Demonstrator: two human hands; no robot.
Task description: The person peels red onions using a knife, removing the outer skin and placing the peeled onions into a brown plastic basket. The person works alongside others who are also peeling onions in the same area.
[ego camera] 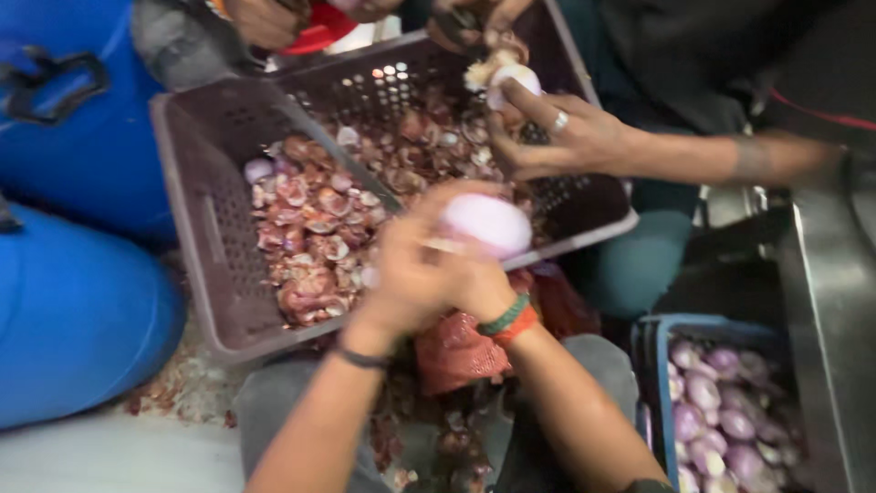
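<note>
No labels, signs or screens showing. Closest to packaging: a red mesh sack [456, 351] is lying crumpled on the person's lap, just under the wrists, at the near edge of the brown crate [205, 228]. A blue crate [650, 365] is sitting at the lower right, holding peeled onions. Two big blue drums [78, 310] are standing along the left edge, one behind the other. No print is readable on any of them; the frame is blurred.
</note>
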